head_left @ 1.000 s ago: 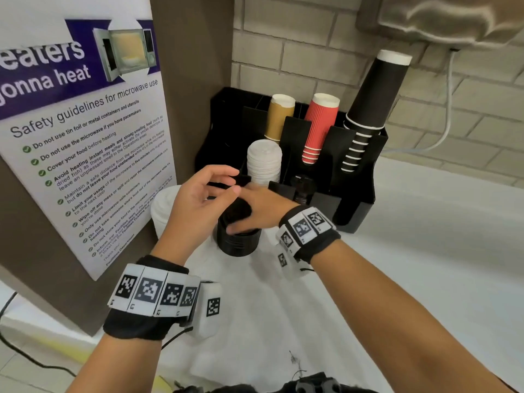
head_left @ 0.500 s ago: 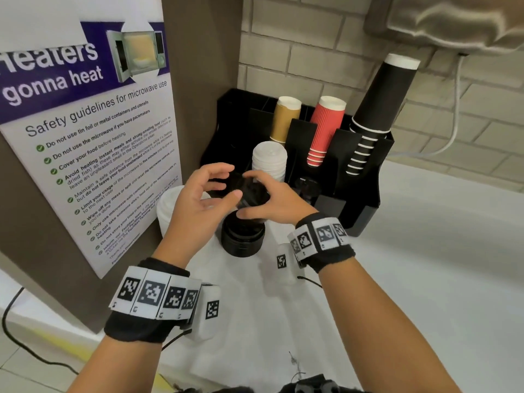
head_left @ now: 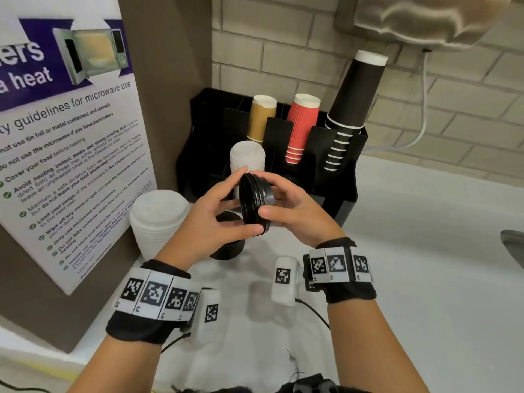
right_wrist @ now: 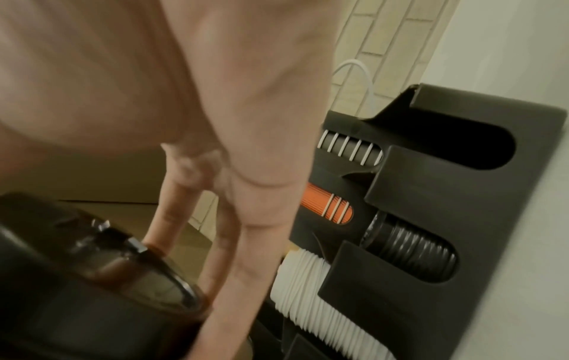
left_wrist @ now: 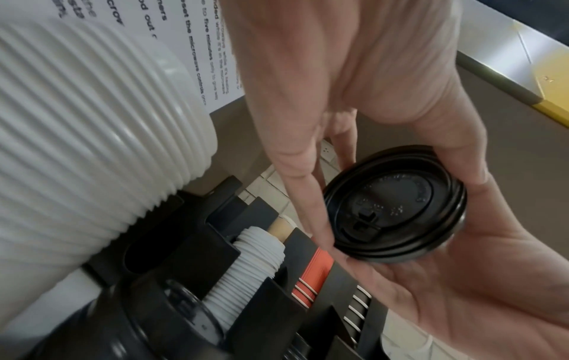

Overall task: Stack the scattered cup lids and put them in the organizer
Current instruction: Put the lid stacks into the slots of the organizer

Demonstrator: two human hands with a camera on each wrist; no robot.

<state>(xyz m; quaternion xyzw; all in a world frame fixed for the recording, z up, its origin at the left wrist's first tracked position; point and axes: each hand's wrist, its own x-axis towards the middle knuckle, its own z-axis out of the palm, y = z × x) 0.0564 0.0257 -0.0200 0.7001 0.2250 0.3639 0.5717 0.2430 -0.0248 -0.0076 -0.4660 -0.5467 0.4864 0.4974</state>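
Observation:
A short stack of black cup lids (head_left: pixel 255 204) is held on edge above the counter. My left hand (head_left: pixel 215 211) pinches its rim between forefinger and thumb. My right hand (head_left: pixel 292 205) cups it from the other side, thumb on the near rim. In the left wrist view the top face of the black lids (left_wrist: pixel 397 209) shows between my left hand's fingers (left_wrist: pixel 307 194) and the right palm. Beneath the hands, more black lids (head_left: pixel 226 251) stand stacked on the counter. The black organizer (head_left: pixel 348 188) stands behind, with white lids (head_left: pixel 246 157) in one front slot and black lids (right_wrist: pixel 412 251) in another.
A tall stack of white lids (head_left: pixel 158 222) stands on the counter at the left, against a brown panel with a poster (head_left: pixel 71 165). Tan, red and black paper cups (head_left: pixel 300 126) fill the organizer's rear slots. A white cable (head_left: pixel 422 114) hangs on the brick wall.
Both hands have lifted a few black lids off the black stack on the counter and tipped them on edge, higher and nearer the organizer than before.

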